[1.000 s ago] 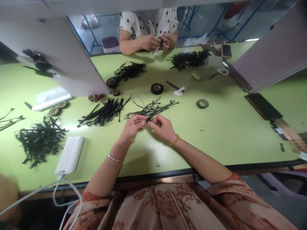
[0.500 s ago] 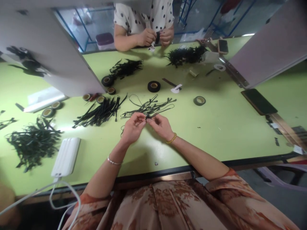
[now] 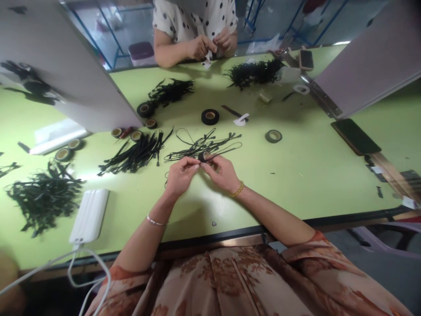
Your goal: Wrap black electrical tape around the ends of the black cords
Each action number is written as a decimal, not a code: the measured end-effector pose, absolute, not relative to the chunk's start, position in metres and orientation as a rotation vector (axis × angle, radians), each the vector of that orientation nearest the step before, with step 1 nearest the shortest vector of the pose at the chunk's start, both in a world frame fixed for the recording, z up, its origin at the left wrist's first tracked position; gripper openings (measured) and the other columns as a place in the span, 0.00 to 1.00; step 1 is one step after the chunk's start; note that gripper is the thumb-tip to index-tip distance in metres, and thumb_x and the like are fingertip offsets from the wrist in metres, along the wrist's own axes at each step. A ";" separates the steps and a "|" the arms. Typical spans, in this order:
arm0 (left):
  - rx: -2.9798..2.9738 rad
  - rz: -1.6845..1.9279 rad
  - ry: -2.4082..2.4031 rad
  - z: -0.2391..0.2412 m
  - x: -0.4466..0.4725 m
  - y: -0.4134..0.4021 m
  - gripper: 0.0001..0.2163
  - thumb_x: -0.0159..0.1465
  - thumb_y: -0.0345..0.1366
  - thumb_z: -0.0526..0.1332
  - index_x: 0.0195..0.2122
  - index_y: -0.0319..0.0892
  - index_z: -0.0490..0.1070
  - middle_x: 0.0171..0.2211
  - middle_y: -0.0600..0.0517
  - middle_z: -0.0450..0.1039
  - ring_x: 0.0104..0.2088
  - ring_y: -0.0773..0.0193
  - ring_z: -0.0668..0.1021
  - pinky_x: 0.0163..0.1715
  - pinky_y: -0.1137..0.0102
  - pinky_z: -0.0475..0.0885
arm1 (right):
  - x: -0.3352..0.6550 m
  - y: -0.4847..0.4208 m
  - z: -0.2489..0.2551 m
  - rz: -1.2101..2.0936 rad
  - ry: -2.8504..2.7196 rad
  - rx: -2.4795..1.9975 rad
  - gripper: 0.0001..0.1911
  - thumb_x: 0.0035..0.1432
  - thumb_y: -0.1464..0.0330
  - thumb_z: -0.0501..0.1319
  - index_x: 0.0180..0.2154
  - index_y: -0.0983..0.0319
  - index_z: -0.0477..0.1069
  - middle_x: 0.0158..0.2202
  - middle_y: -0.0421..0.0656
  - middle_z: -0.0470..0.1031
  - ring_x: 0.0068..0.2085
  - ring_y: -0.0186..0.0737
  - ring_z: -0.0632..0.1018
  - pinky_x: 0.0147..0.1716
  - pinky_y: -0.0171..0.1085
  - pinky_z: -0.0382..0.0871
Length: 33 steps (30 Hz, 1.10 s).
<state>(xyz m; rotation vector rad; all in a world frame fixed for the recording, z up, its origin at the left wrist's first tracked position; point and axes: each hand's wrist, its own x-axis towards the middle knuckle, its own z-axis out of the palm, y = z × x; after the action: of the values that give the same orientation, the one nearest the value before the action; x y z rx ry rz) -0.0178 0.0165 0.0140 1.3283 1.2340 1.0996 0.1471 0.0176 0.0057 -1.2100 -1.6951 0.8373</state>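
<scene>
A small roll of black tape (image 3: pixel 204 156) is in my right hand (image 3: pixel 222 174), its tan core turned partly toward me. A thin dark strand runs past the roll to the right, and I cannot tell whether the hand grips it too. My left hand (image 3: pixel 180 175) is closed in a pinch, thumb and forefinger meeting close to the roll; what lies between the tips is too small to make out. Just beyond both hands spreads a loose bunch of thin black cables (image 3: pixel 204 144). Left of them lies a denser bundle of black cables (image 3: pixel 138 153).
Tape rolls lie ahead (image 3: pixel 210 116) and to the right (image 3: pixel 273 136). A white power bank (image 3: pixel 89 215) with a cable sits at left, near a dark cable pile (image 3: pixel 42 193). A phone (image 3: pixel 355 137) lies right. Opposite, a co-worker's hands (image 3: pixel 210 46) handle something black and white.
The tape roll between my hands has turned, so its core now shows. My left fingers have drawn together into a pinch. Across the table, the co-worker's hands have shifted slightly.
</scene>
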 end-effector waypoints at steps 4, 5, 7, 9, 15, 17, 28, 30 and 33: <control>1.377 1.074 1.274 0.019 -0.018 0.016 0.06 0.55 0.36 0.65 0.31 0.41 0.73 0.29 0.53 0.74 0.28 0.67 0.72 0.32 0.72 0.67 | 0.158 0.022 0.005 1.163 -1.568 -0.975 0.15 0.52 0.62 0.63 0.41 0.59 0.67 0.42 0.46 0.75 0.44 0.44 0.76 0.45 0.43 0.69; 1.390 1.075 1.294 0.020 -0.018 0.016 0.05 0.55 0.36 0.65 0.31 0.41 0.73 0.28 0.53 0.73 0.27 0.68 0.70 0.31 0.72 0.66 | 0.161 0.024 0.006 1.276 -1.503 -0.894 0.18 0.51 0.61 0.64 0.43 0.59 0.66 0.43 0.47 0.75 0.46 0.45 0.76 0.48 0.44 0.69; 1.414 1.070 1.331 0.024 -0.019 0.016 0.04 0.56 0.35 0.64 0.31 0.41 0.72 0.26 0.55 0.71 0.25 0.69 0.67 0.28 0.73 0.63 | 0.168 0.026 0.010 1.485 -1.384 -0.792 0.24 0.51 0.55 0.63 0.47 0.58 0.64 0.44 0.47 0.76 0.48 0.48 0.76 0.50 0.48 0.68; 1.441 1.042 1.349 0.026 -0.021 0.016 0.04 0.56 0.34 0.64 0.30 0.41 0.71 0.25 0.56 0.69 0.24 0.70 0.65 0.27 0.73 0.61 | 0.175 0.029 0.018 1.599 -1.299 -0.826 0.27 0.56 0.48 0.57 0.51 0.58 0.65 0.43 0.49 0.78 0.48 0.50 0.77 0.49 0.51 0.68; 1.614 0.877 1.268 0.031 -0.028 0.015 0.03 0.58 0.34 0.62 0.32 0.42 0.71 0.26 0.55 0.69 0.25 0.68 0.66 0.28 0.73 0.60 | 0.206 0.041 0.026 1.829 -1.490 -0.847 0.41 0.54 0.36 0.49 0.55 0.58 0.68 0.40 0.50 0.79 0.48 0.48 0.77 0.47 0.48 0.68; 1.672 0.811 1.231 0.032 -0.028 0.014 0.02 0.58 0.34 0.61 0.31 0.42 0.71 0.27 0.55 0.70 0.26 0.68 0.66 0.28 0.73 0.61 | 0.213 0.045 0.023 1.886 -1.564 -0.745 0.46 0.49 0.32 0.49 0.53 0.59 0.70 0.42 0.51 0.79 0.50 0.49 0.76 0.46 0.48 0.68; 1.650 0.768 1.389 0.015 -0.014 0.011 0.04 0.58 0.34 0.62 0.34 0.42 0.71 0.28 0.54 0.72 0.25 0.68 0.67 0.29 0.73 0.63 | 0.172 0.025 0.017 1.412 -1.560 -0.849 0.20 0.48 0.56 0.71 0.39 0.58 0.70 0.40 0.44 0.78 0.49 0.43 0.77 0.56 0.48 0.67; 1.683 0.794 1.407 0.013 -0.013 0.011 0.04 0.58 0.34 0.62 0.34 0.42 0.72 0.28 0.54 0.71 0.25 0.68 0.67 0.29 0.72 0.62 | 0.166 0.020 0.017 1.281 -1.559 -0.916 0.18 0.50 0.58 0.70 0.39 0.58 0.69 0.38 0.44 0.77 0.52 0.44 0.75 0.57 0.48 0.66; 1.836 0.796 1.437 0.012 -0.010 0.009 0.01 0.58 0.32 0.60 0.30 0.42 0.70 0.26 0.53 0.69 0.25 0.66 0.66 0.29 0.71 0.61 | 0.160 0.015 0.017 1.115 -1.546 -1.003 0.16 0.52 0.61 0.69 0.39 0.58 0.68 0.40 0.45 0.76 0.51 0.45 0.75 0.55 0.47 0.67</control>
<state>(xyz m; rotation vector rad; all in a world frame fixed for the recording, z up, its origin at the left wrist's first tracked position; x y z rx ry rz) -0.0101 0.0093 0.0122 1.8358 1.4373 0.7958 0.1596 0.0149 0.0167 -1.0029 -1.5457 1.1149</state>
